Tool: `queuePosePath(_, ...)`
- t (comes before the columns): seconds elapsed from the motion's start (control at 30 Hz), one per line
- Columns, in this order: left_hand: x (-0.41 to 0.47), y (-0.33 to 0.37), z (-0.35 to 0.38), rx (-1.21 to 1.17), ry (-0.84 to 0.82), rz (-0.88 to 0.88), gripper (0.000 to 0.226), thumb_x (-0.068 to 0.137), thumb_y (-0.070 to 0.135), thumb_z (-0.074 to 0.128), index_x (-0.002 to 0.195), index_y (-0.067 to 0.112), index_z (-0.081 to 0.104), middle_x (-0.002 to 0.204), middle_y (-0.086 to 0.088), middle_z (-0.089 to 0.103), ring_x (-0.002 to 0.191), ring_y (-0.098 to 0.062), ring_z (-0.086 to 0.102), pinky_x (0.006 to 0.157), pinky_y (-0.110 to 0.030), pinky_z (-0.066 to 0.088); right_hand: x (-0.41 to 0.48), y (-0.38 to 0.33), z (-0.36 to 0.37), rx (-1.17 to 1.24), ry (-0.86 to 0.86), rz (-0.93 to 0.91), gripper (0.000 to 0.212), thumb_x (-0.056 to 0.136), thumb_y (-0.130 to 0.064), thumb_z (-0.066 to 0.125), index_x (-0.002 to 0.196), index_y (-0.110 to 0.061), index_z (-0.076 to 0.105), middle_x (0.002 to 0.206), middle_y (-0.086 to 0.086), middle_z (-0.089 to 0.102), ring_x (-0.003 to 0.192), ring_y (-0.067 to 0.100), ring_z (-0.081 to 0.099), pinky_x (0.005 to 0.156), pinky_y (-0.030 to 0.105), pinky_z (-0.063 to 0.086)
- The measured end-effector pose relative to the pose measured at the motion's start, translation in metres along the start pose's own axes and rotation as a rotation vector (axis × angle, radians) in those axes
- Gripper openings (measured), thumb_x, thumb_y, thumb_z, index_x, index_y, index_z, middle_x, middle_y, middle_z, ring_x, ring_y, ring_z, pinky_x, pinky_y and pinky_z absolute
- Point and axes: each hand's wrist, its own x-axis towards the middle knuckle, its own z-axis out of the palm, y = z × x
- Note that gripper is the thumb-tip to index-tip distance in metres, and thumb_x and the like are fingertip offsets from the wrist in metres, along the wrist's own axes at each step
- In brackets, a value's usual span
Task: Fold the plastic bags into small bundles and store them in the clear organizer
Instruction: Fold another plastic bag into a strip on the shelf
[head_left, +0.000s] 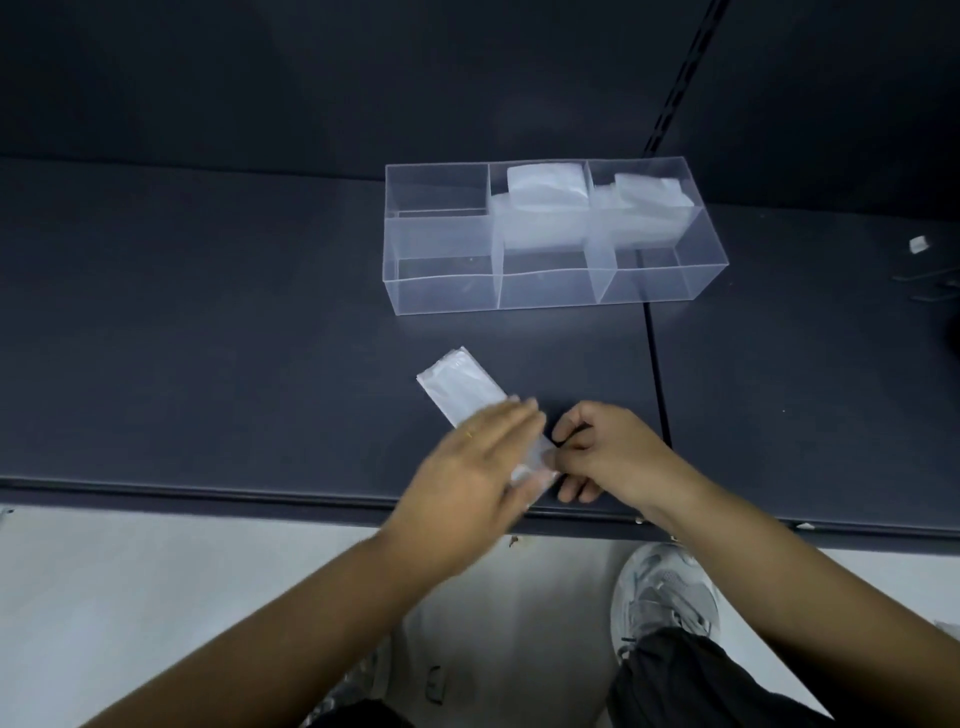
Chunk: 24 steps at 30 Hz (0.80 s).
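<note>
We see the right hand (602, 452) pinching the near end of a folded plastic bag (457, 387) on the shelf (208, 338); the blurred left hand (467, 467) seems flat across it.

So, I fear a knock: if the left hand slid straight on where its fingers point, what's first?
Probably the clear organizer, its front wall near the right end; depth is unclear.

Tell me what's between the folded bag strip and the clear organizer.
Nothing but bare dark shelf lies between the bag strip and the clear organizer, per the head view.
</note>
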Motion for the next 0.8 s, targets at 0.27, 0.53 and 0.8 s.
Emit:
queuePosePath(0.27, -0.023, 0.002, 0.015, 0.038, -0.055, -0.022, 0.067, 0.078, 0.044, 0.072, 0.131, 0.004, 0.056, 0.134, -0.007, 0.057, 0.126, -0.019, 0.051, 0.107, -0.035, 0.039, -0.013, -0.015, -0.014, 0.269, -0.146, 0.104, 0.006, 0.09, -0.017, 0.064, 0.091, -0.011, 0.062, 0.072, 0.002, 0.066, 0.053, 0.012, 0.061, 0.048, 0.019, 0.043)
queuePosePath(0.53, 0.007, -0.003, -0.011, -0.272, 0.0, -0.381, 0.03, 0.099, 0.034, 0.043, 0.108, 0.02, 0.067, 0.071, -0.007, 0.065, 0.065, -0.022, 0.061, 0.064, -0.035, 0.048, -0.009, -0.027, -0.018, 0.16, -0.011, -0.182, 0.025, 0.087, -0.011, 0.067, 0.109, -0.021, 0.058, 0.102, -0.005, 0.071, 0.065, 0.01, 0.065, 0.058, 0.019, 0.047)
queuePosePath(0.8, 0.042, -0.025, -0.016, -0.644, -0.024, -0.774, 0.029, 0.099, 0.026, 0.048, 0.111, 0.009, 0.067, 0.103, -0.005, 0.07, 0.097, -0.021, 0.065, 0.091, -0.042, 0.05, 0.018, -0.013, 0.02, 0.14, 0.081, -0.242, 0.023, 0.083, -0.006, 0.071, 0.098, -0.02, 0.061, 0.092, 0.0, 0.071, 0.055, 0.009, 0.06, 0.045, 0.021, 0.046)
